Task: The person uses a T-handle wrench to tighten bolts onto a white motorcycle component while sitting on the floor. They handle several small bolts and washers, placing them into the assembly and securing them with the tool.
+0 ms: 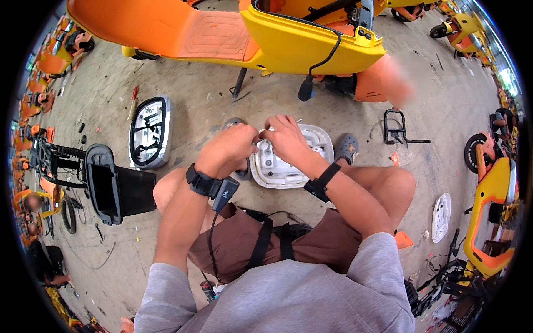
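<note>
A white plastic cover [286, 176] with a rounded rim and moulded ribs lies on the floor between my feet. Over its far left corner my left hand [230, 145] and my right hand [286, 143] come together, fingers bent inward and almost meeting. Both hands are closed in a pinch. Whatever sits between the fingertips is too small and too covered to name. My hands block part of the cover's left side.
A yellow and orange scooter body [266, 41] stretches across the far side, a black cable hanging from it. To the left are a white shell with a black seal [166, 133], a red-handled tool [134, 95] and a black bin [133, 191]. Rightward lie a black metal bracket [395, 136] and white oval panel [441, 217].
</note>
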`<state>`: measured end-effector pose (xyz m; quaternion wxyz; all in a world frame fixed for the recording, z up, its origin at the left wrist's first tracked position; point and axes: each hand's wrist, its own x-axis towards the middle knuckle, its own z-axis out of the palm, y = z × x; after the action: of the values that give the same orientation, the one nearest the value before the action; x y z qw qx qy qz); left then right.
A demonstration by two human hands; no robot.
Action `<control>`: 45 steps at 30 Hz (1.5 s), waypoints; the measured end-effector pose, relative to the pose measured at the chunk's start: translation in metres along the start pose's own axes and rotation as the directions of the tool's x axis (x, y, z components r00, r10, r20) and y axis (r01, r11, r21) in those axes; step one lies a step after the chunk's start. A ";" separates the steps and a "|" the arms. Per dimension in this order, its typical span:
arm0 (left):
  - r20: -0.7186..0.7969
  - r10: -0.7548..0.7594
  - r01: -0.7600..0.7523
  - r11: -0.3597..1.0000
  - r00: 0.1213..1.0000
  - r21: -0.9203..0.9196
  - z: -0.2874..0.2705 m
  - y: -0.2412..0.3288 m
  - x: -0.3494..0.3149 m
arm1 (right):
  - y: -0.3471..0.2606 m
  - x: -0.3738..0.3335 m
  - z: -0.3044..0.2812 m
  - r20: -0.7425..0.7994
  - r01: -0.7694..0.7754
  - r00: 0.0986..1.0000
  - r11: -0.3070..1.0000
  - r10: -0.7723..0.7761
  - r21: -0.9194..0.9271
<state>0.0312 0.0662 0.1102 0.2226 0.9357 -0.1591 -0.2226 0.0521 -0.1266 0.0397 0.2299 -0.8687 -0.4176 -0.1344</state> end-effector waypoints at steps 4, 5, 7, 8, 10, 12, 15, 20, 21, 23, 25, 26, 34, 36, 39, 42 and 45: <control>0.068 0.029 -0.028 1.000 0.997 -0.014 0.001 -0.003 0.002 | -0.011 0.004 -0.006 0.209 -0.292 0.936 0.957 0.285 0.001; 0.080 0.042 -0.040 0.999 0.996 -0.027 -0.001 -0.002 0.002 | -0.011 0.002 -0.002 0.243 -0.348 0.911 0.937 0.332 0.024; 0.173 0.023 -0.009 0.997 0.985 -0.081 -0.001 0.000 0.001 | -0.013 0.004 -0.004 0.283 -0.387 0.889 0.921 0.361 0.041; 0.220 0.016 0.008 0.994 0.975 -0.108 -0.001 0.000 0.001 | -0.013 0.005 -0.006 0.285 -0.374 0.892 0.927 0.349 0.034; 0.261 0.053 0.013 0.970 0.964 -0.243 0.001 0.000 0.000 | -0.013 0.004 -0.009 0.273 -0.327 0.911 0.945 0.308 0.026; 0.209 0.062 0.003 0.954 0.976 -0.298 0.000 0.002 0.000 | -0.006 -0.001 -0.004 0.240 -0.263 0.938 0.965 0.252 0.016; -0.029 0.051 -0.056 0.975 0.998 -0.215 -0.004 0.002 0.001 | 0.001 -0.007 0.008 0.118 -0.274 0.957 0.959 0.265 0.071; -0.251 0.161 -0.159 0.987 0.955 0.028 0.002 -0.013 0.006 | 0.008 -0.004 -0.008 0.278 -0.122 0.951 0.990 0.139 -0.077; -0.236 0.173 -0.164 0.985 0.956 0.057 0.002 -0.012 0.005 | 0.010 -0.005 -0.007 0.244 -0.067 0.966 0.995 0.081 -0.067; -0.037 0.034 -0.035 0.999 0.999 -0.008 0.002 -0.006 0.004 | 0.009 -0.007 -0.004 0.083 -0.045 0.995 0.990 0.057 -0.133; 0.069 0.014 -0.011 0.999 0.998 -0.047 0.006 -0.004 0.003 | 0.002 -0.002 -0.008 -0.017 -0.073 0.997 0.985 0.071 -0.157; 0.075 0.065 -0.060 0.996 0.995 -0.065 0.012 -0.006 0.005 | 0.000 0.000 -0.012 -0.034 -0.112 0.994 0.983 0.108 -0.148; 0.141 0.103 -0.071 0.975 0.985 -0.212 0.024 -0.012 0.012 | -0.016 -0.002 -0.006 0.379 -0.498 0.838 0.834 0.392 0.238; 0.125 0.128 -0.096 0.968 0.984 -0.233 0.023 -0.009 0.009 | -0.016 -0.010 0.003 0.378 -0.495 0.851 0.794 0.363 0.352; 0.275 0.008 0.082 0.945 0.961 -0.315 0.011 -0.001 0.007 | -0.003 -0.021 0.015 0.234 -0.380 0.921 0.853 0.311 0.357; 0.260 0.112 -0.019 0.942 0.959 -0.334 0.010 -0.007 0.005 | -0.008 -0.013 0.002 0.353 -0.469 0.869 0.802 0.346 0.368; 0.237 0.070 0.015 0.941 0.969 -0.339 0.012 -0.004 0.006 | -0.007 -0.011 0.001 0.366 -0.427 0.888 0.798 0.280 0.426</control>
<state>0.0313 0.0630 0.0961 0.3618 0.8464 -0.1580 -0.3574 0.0399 -0.1297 0.0356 0.4032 -0.8533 -0.2952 0.1492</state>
